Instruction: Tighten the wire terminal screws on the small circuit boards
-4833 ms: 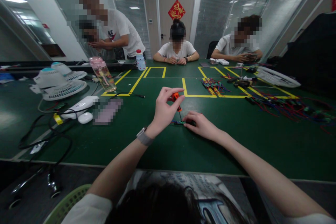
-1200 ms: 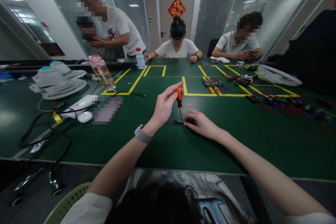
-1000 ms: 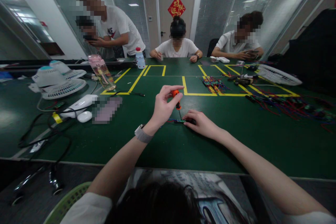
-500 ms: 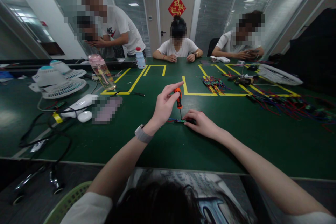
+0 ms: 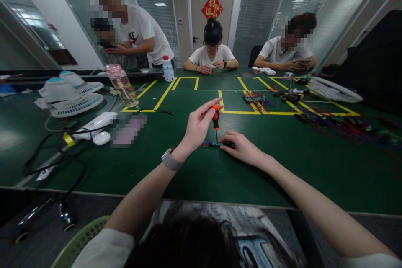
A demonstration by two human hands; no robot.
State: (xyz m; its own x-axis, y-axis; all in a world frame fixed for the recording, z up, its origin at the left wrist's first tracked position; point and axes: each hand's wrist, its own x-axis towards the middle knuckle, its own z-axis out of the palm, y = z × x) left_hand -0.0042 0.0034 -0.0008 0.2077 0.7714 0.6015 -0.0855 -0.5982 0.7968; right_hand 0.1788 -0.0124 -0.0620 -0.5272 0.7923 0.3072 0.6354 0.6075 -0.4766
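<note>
An orange and black screwdriver (image 5: 215,118) stands nearly upright, its handle held near the top by my left hand (image 5: 198,125). Its thin shaft reaches down to a small green circuit board (image 5: 215,145) lying on the green table (image 5: 176,180). Red and blue wires come out of the board's left side. My right hand (image 5: 240,146) rests on the table with its fingers closed at the board's right end, and a black part shows beneath them. A grey-banded watch is on my left wrist.
Bundles of wired boards (image 5: 257,101) lie ahead and at the right. At the left are white fans (image 5: 75,104), a pink-lidded bottle (image 5: 122,86), a white device (image 5: 96,126) and black cables. Three people are across the table; a white-dotted bottle (image 5: 168,70) stands near them.
The screwdriver has become more upright, its handle shifting slightly right with my left hand. My right hand has stayed in place. The seated person in the middle has brought both hands closer together.
</note>
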